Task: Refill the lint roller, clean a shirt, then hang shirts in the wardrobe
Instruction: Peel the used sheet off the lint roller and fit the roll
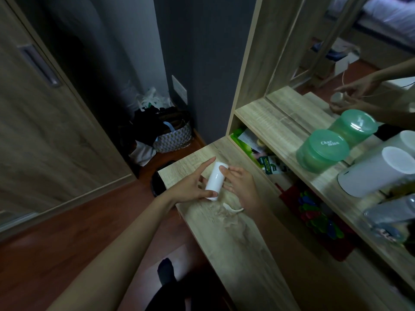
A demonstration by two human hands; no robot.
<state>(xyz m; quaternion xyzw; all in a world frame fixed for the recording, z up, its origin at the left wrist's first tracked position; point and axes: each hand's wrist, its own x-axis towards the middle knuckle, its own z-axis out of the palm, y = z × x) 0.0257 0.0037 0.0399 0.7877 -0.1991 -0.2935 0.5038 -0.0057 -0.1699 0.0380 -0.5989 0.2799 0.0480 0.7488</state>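
A white lint roller refill (215,180), a smooth cylinder, is held over the far end of a wooden dresser top (235,243). My left hand (193,185) grips its near end, index finger stretched along its side. My right hand (241,187) pinches its far end with the thumb on top. Beneath the hands lie a crumpled clear wrapper (222,215) and a white plastic strip (233,209), maybe part of the roller handle. No shirt shows.
A wardrobe door (51,122) with a recessed handle stands at left. Bags and a patterned basket (173,138) crowd the floor corner. On the shelf at right sit a green tub (323,149) and a white container (377,169) before a mirror. The lower shelf holds packets and clutter.
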